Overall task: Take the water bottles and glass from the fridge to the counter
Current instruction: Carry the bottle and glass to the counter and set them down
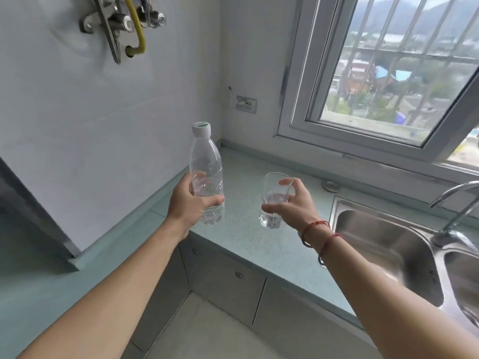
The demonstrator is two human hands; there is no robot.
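Note:
My left hand [190,204] grips a clear plastic water bottle [206,161] with a white and green cap, held upright just above the pale green counter [246,237]. My right hand [293,203] holds a clear drinking glass [273,200] by its side, also upright and low over the counter, to the right of the bottle. Whether either base touches the counter, I cannot tell. No fridge is in view.
A steel double sink [388,252] with a tap [456,216] lies to the right. A window [388,73] stands behind the counter, a wall socket [246,104] in the corner. Pipes and valves [124,24] hang on the left wall. Cabinet doors [225,281] sit below.

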